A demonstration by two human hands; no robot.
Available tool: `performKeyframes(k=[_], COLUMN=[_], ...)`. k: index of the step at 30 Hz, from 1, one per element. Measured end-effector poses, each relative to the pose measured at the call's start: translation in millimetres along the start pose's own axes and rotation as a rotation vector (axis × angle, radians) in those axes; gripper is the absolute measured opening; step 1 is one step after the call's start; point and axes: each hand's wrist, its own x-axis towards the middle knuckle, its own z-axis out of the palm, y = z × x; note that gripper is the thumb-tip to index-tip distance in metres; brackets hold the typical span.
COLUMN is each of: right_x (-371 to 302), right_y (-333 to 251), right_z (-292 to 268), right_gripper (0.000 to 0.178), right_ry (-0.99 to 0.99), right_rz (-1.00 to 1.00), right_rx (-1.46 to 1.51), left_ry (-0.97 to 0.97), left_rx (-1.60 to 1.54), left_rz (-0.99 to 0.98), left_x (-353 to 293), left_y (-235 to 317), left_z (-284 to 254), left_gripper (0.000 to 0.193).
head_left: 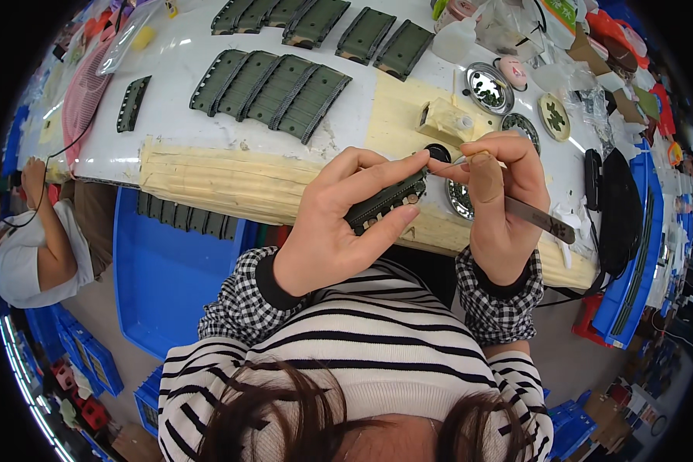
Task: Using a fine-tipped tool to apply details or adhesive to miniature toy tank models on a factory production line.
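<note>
My left hand [339,223] is closed around a dark green track-like plastic part [386,200], thumb under it and fingers curled over the top, holding it just above the near edge of the white table [177,85]. My right hand [500,200] pinches a thin metal tool [535,217], like tweezers or a small blade, between thumb and forefinger; its tip points left and meets the right end of the green part. The tool's handle runs back to the right, over my palm.

Just beyond my hands I see a pale yellow block [446,121] and, to its right, small round metal dishes [488,86] with tiny dark pieces in them. Further off, in the middle of the table, rows of the same green parts [273,85] lie side by side, with more at the far edge [316,19]. One single green piece [133,102] sits apart at the far left. The table's near edge is wrapped in pale tape [223,181]. Below it on the left stands a blue bin [169,269]. Another person [42,239] in a white top sits at the far left.
</note>
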Motion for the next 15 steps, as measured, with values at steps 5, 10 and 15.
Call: performKeyframes(k=[5, 10, 15], right_x=[1, 4, 21], right_y=[0, 0, 15], right_z=[0, -3, -16], right_gripper=[0.016, 0.017, 0.013], right_ry=[0.002, 0.123, 0.306], right_rz=[-0.008, -0.006, -0.199], right_rx=[0.005, 0.056, -0.378], left_ry=[0.001, -0.022, -0.033], left_rx=[-0.012, -0.042, -0.081], left_rz=[-0.004, -0.041, -0.078], left_x=[0, 0, -1], left_y=[0, 1, 0], left_z=[0, -2, -3], left_gripper=[0.047, 0.046, 0.045])
